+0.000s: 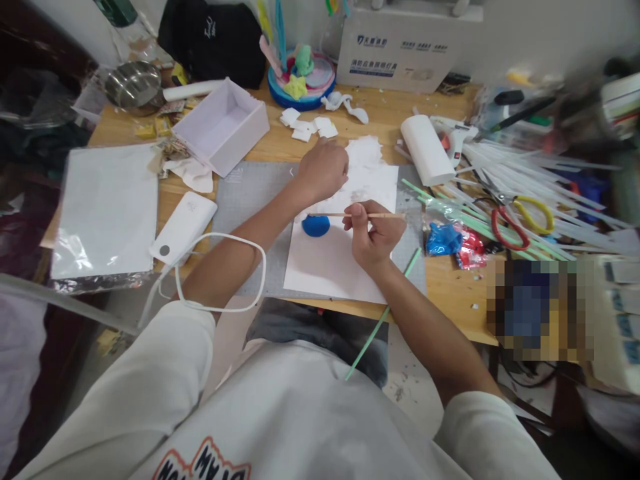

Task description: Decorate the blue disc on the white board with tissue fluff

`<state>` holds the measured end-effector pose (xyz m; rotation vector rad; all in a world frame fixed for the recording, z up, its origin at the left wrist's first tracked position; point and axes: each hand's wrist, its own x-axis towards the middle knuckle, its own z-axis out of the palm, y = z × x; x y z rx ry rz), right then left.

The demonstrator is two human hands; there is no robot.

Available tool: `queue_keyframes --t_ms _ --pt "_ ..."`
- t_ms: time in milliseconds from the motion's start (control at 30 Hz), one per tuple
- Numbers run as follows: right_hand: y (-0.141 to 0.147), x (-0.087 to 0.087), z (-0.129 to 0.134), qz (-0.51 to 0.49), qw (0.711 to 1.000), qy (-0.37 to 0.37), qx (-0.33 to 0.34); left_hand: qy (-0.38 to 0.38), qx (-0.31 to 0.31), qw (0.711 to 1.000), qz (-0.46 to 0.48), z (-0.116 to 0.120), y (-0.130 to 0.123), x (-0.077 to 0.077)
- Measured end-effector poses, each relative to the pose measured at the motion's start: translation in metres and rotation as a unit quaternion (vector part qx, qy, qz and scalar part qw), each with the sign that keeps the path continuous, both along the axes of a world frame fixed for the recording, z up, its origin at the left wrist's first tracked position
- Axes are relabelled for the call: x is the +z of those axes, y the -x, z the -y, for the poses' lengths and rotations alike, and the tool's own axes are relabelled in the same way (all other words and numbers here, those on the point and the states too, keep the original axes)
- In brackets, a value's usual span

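My right hand (377, 232) pinches a thin wooden stick (385, 216), held almost level and pointing left. Its far tip reaches the upper edge of a blue half-round patch (316, 227) on a white paper sheet (330, 267); whether it is clay or paint I cannot tell. Higher up, my left hand (323, 170) rests with curled fingers at the sheet's top left. What those fingers hold, if anything, is hidden. Beyond it lie several small white squares (301, 134) and a crumpled white tissue (365, 152). Under the sheet is a grey cutting mat (250, 200).
A white cable (263, 267) loops over my left forearm from a power bank (184, 228). An open box (225, 127) stands back left. At right are a white box-like block (427, 150), scissors (507, 223), glue sticks (530, 163) and clay packets (445, 239). A green stick (367, 343) overhangs the edge.
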<state>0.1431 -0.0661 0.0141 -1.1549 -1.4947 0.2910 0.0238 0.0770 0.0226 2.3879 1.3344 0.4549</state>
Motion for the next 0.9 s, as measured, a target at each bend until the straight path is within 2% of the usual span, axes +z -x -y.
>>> queue_keyframes --t_ms 400,533,667,767,900 --pt "-0.001 -0.004 0.0 -0.012 1.0 0.008 -0.001 0.066 0.043 0.982 0.173 0.006 0.017 0.016" --pt "-0.002 -0.006 -0.001 -0.006 1.0 0.026 -0.008 0.08 0.062 0.969 0.226 0.014 0.034 0.022" --pt "-0.002 -0.01 -0.001 -0.014 0.999 0.027 -0.015 0.09 0.089 0.956 0.263 0.037 0.071 0.021" --pt "-0.002 -0.012 0.0 -0.031 0.999 0.026 -0.022 0.116 0.094 0.96 0.237 0.066 0.099 0.018" --pt "-0.001 -0.013 0.0 -0.038 0.999 0.004 -0.017 0.183 0.075 0.955 0.22 0.102 0.114 0.01"
